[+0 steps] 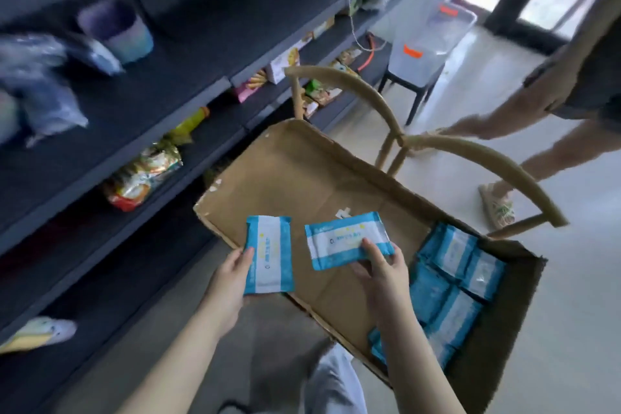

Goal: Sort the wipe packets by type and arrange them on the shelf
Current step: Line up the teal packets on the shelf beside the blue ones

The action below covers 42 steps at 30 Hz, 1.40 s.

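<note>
Right now the left hand point(232, 282) grips the left packet point(268, 255), long axis running near to far; the right hand point(383, 276) pinches the right packet point(347, 244) crosswise over the box point(302, 178). The shelf point(151, 87) lies left, nearer the left hand.

A: Where does the box point(302, 171) stand?
B: Right of the shelf point(134, 104), with the chair point(470, 158) back rising behind it.
A: And the packets?
B: The stacked packets point(450, 282) lie in the box's right end. 2 more are over it: the left packet point(268, 255) in the left hand point(228, 282) at the box's left edge, and the right packet point(346, 242) in the right hand point(383, 276) beside it.
A: Farther back?
B: A bin point(430, 40) sits on a stool point(410, 87) behind the chair.
</note>
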Tool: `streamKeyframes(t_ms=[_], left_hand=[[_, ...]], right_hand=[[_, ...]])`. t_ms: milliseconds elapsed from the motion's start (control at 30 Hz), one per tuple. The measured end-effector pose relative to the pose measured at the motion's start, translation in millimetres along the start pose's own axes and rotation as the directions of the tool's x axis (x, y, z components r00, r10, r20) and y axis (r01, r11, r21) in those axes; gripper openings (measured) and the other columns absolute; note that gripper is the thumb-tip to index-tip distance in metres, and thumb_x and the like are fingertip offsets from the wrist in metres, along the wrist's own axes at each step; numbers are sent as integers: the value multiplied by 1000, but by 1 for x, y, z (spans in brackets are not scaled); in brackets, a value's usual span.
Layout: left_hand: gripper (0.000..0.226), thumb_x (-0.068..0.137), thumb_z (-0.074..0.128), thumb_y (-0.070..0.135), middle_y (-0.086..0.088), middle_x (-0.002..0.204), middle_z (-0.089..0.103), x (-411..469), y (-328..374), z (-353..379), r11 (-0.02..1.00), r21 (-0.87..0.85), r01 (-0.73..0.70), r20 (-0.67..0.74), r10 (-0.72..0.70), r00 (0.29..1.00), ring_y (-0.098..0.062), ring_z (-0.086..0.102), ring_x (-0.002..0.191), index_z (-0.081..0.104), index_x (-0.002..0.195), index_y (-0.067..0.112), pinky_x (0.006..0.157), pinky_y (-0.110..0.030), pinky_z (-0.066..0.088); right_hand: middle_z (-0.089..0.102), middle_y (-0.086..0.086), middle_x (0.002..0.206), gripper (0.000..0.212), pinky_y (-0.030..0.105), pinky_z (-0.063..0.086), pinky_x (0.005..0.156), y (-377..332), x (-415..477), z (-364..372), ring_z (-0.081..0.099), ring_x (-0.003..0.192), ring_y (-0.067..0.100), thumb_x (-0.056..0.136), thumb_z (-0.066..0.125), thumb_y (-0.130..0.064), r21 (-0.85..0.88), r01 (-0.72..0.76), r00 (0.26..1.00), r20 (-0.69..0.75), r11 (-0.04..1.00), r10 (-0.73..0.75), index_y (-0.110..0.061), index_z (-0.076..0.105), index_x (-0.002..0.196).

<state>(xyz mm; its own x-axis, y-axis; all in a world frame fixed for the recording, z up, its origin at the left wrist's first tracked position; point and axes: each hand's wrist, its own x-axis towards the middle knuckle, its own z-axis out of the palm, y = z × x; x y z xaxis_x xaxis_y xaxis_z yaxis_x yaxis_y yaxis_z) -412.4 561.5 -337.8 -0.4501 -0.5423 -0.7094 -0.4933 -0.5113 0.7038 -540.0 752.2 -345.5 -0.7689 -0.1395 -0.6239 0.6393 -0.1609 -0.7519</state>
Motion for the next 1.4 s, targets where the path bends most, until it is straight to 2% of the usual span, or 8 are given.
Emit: streamKeyframes(t_ms=[133,233,367,567,767,1000,1233,1400], left_hand=[[18,103,46,28,-9,97,72,-65,32,-105,978,-164,-133,-104,117,988,-24,67,77,61,105,18,51,-31,53],[20,101,50,33,-6,100,74,-113,50,-186,947,-227,-225,-163,191,968,-23,69,82,62,111,20,62,-37,58],[20,99,54,32,-7,102,72,-168,70,-281,889,-289,-354,-287,272,918,-17,65,77,62,113,19,50,-26,50],[15,98,56,13,-14,112,71,-218,90,-383,804,-314,-505,-431,353,831,-19,64,86,65,109,16,63,-28,49],[28,99,50,4,-8,113,72,-234,121,-458,745,-297,-597,-460,437,773,-18,66,100,62,123,13,73,-30,51],[17,96,58,9,-6,109,74,-207,178,-538,689,-226,-688,-645,424,636,-20,69,104,67,109,13,92,-42,53],[26,90,68,31,0,113,69,-165,209,-598,750,-124,-649,-789,322,523,-15,65,107,62,114,24,91,-47,56],[15,92,67,28,1,110,70,-140,219,-641,737,-114,-666,-831,296,470,-14,65,106,66,106,31,90,-47,57]], right_hand=[[66,20,114,26,24,58,57,8,-73,90,67,96,29,95,63,-8,34,-11,981,195,999,4,-8,54,119],[70,16,113,23,30,62,66,21,-134,153,71,94,29,95,60,-3,57,-31,928,373,998,7,-13,57,116],[70,19,118,29,36,62,77,36,-204,229,71,102,33,95,60,-2,-3,-51,796,604,999,42,-9,57,123],[72,16,116,20,34,62,72,38,-285,339,73,97,30,99,53,-8,-10,-97,610,790,995,67,-7,54,119],[70,13,121,30,37,61,83,42,-320,436,70,107,27,99,56,-12,-78,-19,488,870,997,78,-5,51,128],[71,10,119,24,34,60,81,50,-316,562,69,109,22,99,56,-6,-128,155,337,939,980,69,-5,58,123],[71,7,118,20,37,59,85,77,-309,657,69,109,21,99,57,-8,-206,302,308,945,931,109,-6,56,120],[72,7,116,17,35,58,84,97,-313,692,70,107,19,99,56,-6,-234,343,288,948,909,135,-6,56,116]])
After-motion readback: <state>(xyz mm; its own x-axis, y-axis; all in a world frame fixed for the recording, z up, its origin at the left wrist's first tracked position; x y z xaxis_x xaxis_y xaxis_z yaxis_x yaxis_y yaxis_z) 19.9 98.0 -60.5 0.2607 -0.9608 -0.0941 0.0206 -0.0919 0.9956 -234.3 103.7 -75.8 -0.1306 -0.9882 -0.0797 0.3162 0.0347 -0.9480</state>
